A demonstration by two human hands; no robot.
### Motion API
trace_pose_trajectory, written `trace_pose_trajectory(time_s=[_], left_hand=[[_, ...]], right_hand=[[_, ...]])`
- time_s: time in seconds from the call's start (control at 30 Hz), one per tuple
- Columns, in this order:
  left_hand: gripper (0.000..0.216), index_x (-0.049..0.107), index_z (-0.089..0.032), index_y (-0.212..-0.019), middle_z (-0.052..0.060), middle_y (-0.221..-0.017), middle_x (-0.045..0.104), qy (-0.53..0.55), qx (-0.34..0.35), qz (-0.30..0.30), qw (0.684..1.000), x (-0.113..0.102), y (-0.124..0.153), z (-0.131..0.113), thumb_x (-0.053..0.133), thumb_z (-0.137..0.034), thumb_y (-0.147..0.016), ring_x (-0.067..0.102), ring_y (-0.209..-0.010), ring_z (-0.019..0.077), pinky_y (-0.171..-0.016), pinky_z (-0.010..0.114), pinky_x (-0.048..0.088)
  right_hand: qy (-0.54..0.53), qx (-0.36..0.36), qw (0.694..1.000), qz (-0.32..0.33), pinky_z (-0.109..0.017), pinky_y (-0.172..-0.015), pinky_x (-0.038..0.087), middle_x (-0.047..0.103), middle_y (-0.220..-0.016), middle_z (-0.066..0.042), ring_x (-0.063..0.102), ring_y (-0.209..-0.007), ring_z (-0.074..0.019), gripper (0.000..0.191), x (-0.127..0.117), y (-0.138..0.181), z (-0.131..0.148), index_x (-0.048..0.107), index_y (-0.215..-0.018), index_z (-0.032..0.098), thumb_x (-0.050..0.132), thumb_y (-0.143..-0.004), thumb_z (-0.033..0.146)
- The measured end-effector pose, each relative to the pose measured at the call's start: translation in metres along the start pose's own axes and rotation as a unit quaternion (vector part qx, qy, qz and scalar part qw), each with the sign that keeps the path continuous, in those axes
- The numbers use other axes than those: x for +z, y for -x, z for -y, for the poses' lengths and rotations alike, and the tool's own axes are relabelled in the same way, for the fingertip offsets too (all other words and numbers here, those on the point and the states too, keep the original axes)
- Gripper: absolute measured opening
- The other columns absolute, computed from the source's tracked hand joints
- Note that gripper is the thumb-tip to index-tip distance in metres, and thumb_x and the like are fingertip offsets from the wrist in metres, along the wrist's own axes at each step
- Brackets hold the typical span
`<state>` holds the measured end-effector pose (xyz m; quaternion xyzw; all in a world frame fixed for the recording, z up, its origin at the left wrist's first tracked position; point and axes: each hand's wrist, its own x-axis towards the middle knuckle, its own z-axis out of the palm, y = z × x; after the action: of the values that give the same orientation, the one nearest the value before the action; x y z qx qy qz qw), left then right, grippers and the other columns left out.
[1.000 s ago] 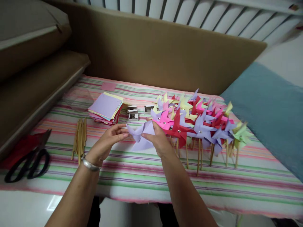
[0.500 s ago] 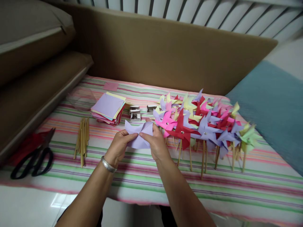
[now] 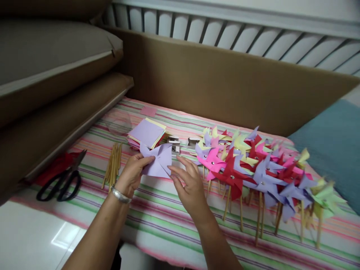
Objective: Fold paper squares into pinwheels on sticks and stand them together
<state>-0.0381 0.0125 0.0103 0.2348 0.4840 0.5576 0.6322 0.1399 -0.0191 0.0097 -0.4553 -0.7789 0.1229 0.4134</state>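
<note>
Between hands: lilac paper, pinched by left hand; right hand open, beside it.

A table stands before a board, with cushions along its left side and a pad off its right end. On the table, scissors lie far left. Right of them lies a bundle of sticks. Behind and right of the sticks sits a paper stack, and just right of it small boxes. Pinwheels spread over the table's right half, their sticks pointing toward the near edge. The left hand and right hand are above the table's middle, between sticks and pinwheels. The left hand holds a paper in front of the stack; the right hand is just right of it.
</note>
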Motion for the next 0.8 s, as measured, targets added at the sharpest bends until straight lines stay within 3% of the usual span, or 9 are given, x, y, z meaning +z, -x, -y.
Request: trace_pose_trajectory(time_s=[0.13, 0.27, 0.6, 0.8], left_hand=[[0.026, 0.070, -0.013, -0.072, 0.002, -0.063, 0.070, -0.002, -0.014, 0.016, 1.000, 0.002, 0.001, 0.000, 0.079, -0.022, -0.049, 0.059, -0.056, 0.0122, -0.057, 0.023, 0.045], [0.023, 0.069, -0.012, -0.067, 0.002, -0.059, 0.068, -0.030, -0.006, 0.006, 1.000, 0.005, 0.000, 0.005, 0.079, -0.022, -0.049, 0.057, -0.052, 0.0113, -0.054, 0.022, 0.042], [0.017, 0.070, -0.013, -0.062, 0.002, -0.057, 0.067, -0.076, -0.011, 0.047, 0.996, 0.024, 0.009, 0.016, 0.077, -0.024, -0.051, 0.055, -0.050, 0.0115, -0.054, 0.023, 0.040], [0.017, 0.071, -0.014, -0.064, 0.002, -0.062, 0.068, -0.058, -0.011, 0.056, 0.997, 0.029, 0.010, 0.024, 0.077, -0.023, -0.051, 0.056, -0.055, 0.0111, -0.057, 0.022, 0.040]], right_hand=[[0.009, -0.020, 1.000, 0.019, -0.049, -0.102, 0.034, 0.040, -0.139, -0.005, 0.032, -0.130, -0.0244, 0.030, 0.007, 0.002, -0.003, 0.064, -0.104, 0.028, 0.049, -0.082, 0.012], [0.000, -0.018, 1.000, 0.014, -0.050, -0.104, 0.032, 0.040, -0.140, -0.005, 0.029, -0.133, -0.0256, 0.021, 0.006, 0.001, -0.004, 0.069, -0.091, 0.025, 0.053, -0.082, 0.015], [-0.086, 0.113, 0.990, 0.008, -0.051, -0.107, 0.025, 0.038, -0.143, -0.003, 0.021, -0.137, -0.0260, 0.008, 0.001, -0.002, -0.003, 0.070, -0.078, 0.025, 0.062, -0.078, 0.023], [-0.075, 0.162, 0.984, -0.013, -0.052, -0.106, 0.024, 0.040, -0.142, -0.005, 0.027, -0.135, -0.0267, 0.007, 0.003, -0.002, -0.005, 0.068, -0.073, 0.023, 0.062, -0.077, 0.025]])
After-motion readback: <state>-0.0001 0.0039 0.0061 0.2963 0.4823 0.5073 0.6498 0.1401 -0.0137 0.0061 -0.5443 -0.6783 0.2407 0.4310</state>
